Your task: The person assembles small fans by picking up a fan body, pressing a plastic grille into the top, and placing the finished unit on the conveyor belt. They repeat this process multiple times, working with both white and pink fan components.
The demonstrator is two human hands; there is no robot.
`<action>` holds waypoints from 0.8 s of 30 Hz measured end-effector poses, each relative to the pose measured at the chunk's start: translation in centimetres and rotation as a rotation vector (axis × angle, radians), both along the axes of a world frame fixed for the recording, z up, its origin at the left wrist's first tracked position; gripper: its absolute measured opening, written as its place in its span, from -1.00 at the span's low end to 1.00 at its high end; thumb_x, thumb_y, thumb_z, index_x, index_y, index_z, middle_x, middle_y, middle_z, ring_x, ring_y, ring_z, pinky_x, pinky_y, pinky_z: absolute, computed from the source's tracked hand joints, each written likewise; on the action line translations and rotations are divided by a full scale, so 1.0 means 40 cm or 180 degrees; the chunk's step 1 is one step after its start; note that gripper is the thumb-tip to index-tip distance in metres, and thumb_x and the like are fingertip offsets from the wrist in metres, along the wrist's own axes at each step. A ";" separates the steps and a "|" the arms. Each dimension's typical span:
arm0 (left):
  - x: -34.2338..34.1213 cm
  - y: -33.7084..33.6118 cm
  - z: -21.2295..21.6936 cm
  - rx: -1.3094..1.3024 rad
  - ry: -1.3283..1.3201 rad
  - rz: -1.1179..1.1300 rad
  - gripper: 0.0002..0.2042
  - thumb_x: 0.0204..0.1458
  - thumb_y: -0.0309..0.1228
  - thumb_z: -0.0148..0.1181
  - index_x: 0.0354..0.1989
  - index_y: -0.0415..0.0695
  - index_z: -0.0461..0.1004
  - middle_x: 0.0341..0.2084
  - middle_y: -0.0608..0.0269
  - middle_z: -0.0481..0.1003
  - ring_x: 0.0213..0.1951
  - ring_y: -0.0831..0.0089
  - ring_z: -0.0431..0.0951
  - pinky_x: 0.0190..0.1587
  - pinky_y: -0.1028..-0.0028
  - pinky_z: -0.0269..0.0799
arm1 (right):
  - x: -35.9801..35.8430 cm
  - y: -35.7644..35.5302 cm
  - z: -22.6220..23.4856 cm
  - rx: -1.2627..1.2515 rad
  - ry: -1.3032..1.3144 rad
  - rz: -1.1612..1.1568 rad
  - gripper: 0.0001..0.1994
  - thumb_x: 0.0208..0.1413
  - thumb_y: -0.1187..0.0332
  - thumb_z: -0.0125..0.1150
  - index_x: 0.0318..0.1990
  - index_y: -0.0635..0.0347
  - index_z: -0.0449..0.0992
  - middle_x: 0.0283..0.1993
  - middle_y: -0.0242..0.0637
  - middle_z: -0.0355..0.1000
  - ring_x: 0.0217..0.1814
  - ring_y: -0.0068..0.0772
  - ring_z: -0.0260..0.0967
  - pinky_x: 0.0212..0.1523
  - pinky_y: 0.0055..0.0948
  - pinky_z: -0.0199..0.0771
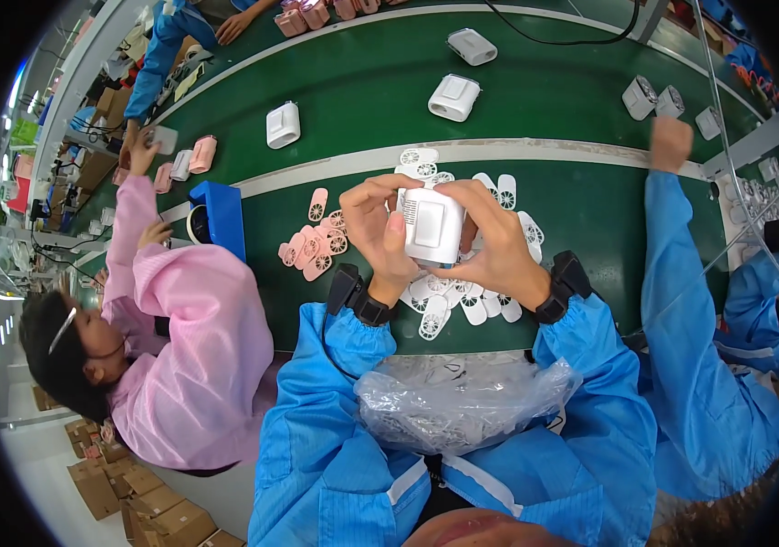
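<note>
In front of me I hold a white plastic device housing [434, 226] with rounded corners and a raised panel. My left hand [378, 219] grips its left side, thumb on the front by some small print. My right hand [497, 239] closes round the right side, its fingers curled at the top and lower edges. Beneath and around both hands lies a loose heap of white cover plates [432, 318], each with a round spoked vent. To the left of them is a smaller pile of pink cover plates [309, 246].
A clear plastic bag [462, 406] of parts lies at my lap. Past a pale rail [335, 173], white housings [454, 97] stand on the green belt [362, 100]. A blue holder [223, 219] stands left, beside a person in pink [189, 337]. A blue-sleeved arm [672, 237] reaches in at right.
</note>
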State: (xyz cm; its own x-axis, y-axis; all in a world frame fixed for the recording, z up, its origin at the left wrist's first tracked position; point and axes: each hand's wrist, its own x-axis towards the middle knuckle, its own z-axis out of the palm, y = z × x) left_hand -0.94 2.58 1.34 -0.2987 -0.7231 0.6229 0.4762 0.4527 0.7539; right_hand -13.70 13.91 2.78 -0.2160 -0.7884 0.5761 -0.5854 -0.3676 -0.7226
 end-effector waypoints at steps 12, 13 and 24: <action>-0.002 -0.018 0.006 -0.0173 0.0203 -0.0002 -0.66 0.28 -0.21 0.15 -0.08 -0.16 0.17 -0.15 -0.19 0.58 -0.21 0.40 0.46 -0.11 0.37 0.31 | 0.013 0.002 -0.002 0.0047 -0.0208 -0.0183 -0.07 -0.37 0.37 0.78 0.29 0.22 0.42 0.07 -0.19 0.53 -0.44 -0.51 0.46 -0.50 -0.54 0.46; -0.002 -0.022 0.006 -0.0137 0.0140 -0.0015 -0.66 0.28 -0.21 0.15 -0.09 -0.16 0.17 -0.14 -0.20 0.58 -0.20 0.39 0.46 -0.09 0.36 0.32 | 0.013 -0.002 -0.012 0.0011 -0.0291 -0.0198 -0.07 -0.37 0.36 0.78 0.30 0.22 0.43 0.05 -0.18 0.55 -0.46 -0.52 0.46 -0.51 -0.53 0.45; -0.017 -0.050 0.008 0.0254 -0.0088 -0.0233 -0.56 0.24 -0.31 0.23 0.18 -0.31 0.32 0.01 -0.08 0.58 0.05 0.16 0.60 0.08 0.22 0.44 | -0.031 -0.029 0.014 0.0437 -0.0903 -0.0528 -0.26 -0.09 0.10 0.70 0.18 0.37 0.53 -0.16 -0.19 0.64 -0.48 -0.59 0.49 -0.54 -0.53 0.46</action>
State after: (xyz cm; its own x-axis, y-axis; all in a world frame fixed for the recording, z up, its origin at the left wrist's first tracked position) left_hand -1.61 0.59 1.68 -0.3689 -0.7457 0.5549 0.4843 0.3553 0.7995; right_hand -14.94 12.76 3.36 -0.4839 -0.7950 0.3658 -0.3978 -0.1724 -0.9011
